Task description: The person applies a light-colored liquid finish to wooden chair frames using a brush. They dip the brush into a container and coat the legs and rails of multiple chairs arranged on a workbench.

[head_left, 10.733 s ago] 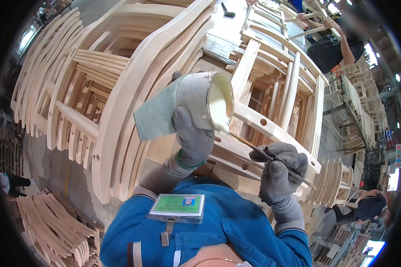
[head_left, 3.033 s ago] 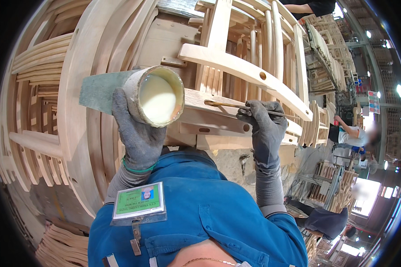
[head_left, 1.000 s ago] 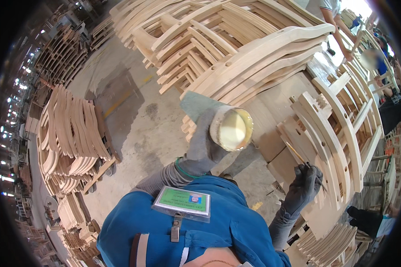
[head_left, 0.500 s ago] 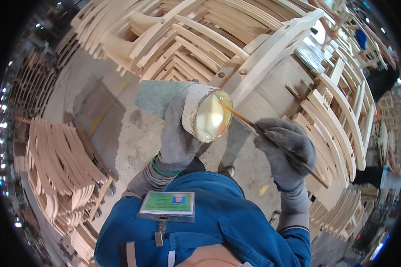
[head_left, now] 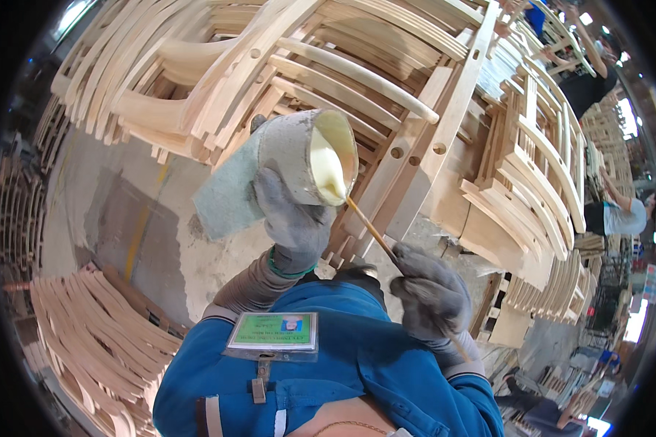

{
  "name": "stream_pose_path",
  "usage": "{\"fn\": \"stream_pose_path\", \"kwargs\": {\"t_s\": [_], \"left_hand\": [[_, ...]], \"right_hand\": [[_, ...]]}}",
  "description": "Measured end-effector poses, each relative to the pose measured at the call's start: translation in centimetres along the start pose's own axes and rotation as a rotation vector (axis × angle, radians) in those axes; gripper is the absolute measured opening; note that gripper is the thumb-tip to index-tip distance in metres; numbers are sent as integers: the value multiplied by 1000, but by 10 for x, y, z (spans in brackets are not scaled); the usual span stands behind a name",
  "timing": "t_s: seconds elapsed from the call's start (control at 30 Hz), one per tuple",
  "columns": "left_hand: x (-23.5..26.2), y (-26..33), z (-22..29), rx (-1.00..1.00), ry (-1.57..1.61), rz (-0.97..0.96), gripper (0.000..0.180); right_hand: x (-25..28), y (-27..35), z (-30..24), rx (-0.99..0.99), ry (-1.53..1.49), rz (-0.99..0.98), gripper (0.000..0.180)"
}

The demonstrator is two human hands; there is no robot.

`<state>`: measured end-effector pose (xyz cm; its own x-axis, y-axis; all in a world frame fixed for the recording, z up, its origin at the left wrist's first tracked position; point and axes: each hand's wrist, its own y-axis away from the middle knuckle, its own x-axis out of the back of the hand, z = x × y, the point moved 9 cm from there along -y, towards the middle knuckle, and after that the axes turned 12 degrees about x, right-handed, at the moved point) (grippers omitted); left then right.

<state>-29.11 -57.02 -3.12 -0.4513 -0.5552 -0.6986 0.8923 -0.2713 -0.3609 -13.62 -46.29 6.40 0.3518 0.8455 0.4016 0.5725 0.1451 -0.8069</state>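
My gloved left hand (head_left: 295,226) is closed around a white, stained cup (head_left: 288,156). The cup is tilted, its mouth facing right, and holds a pale yellow, creamy liquid (head_left: 326,164). A flat grey-green sheet (head_left: 229,193) sticks out beside that hand; whether the fingers grip it too is hidden. My gloved right hand (head_left: 434,291) pinches a thin wooden stick (head_left: 372,230). Its upper tip is at the cup's lower rim, next to the liquid, and its other end extends down past my wrist. Just beyond the cup lie stacked wooden chair frames (head_left: 353,73) with curved slats and round holes.
More pale chair frames (head_left: 539,167) stand at the right. Curved wooden parts (head_left: 98,328) are piled at the lower left, above the concrete floor (head_left: 171,240). Another person (head_left: 623,217) is at the far right, and others are at the upper right.
The stick's tip has gone from inside the cup to its lower rim. The cup has moved up and left and is turned more sideways. My right hand has moved left and down.
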Motion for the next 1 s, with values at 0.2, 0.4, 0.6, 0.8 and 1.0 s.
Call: {"fn": "stream_pose_path", "kwargs": {"t_s": [0.2, 0.4, 0.6, 0.8, 1.0], "left_hand": [[-2, -18, -12, 212, 171, 28, 55], [-11, -24, -13, 311, 183, -98, 68], [-9, -15, 2, -229, -1159, -74, 80], [38, -15, -44, 365, -104, 61, 55], [54, -23, -39, 389, -174, 118, 84]], "right_hand": [[17, 24, 44, -417, -302, 586, 19], [11, 36, 52, -447, -420, 766, 23], [44, 20, 54, -507, -83, 800, 16], [120, 6, 102, -598, 244, 648, 10], [109, 1, 139, -705, 181, 562, 10]]}}
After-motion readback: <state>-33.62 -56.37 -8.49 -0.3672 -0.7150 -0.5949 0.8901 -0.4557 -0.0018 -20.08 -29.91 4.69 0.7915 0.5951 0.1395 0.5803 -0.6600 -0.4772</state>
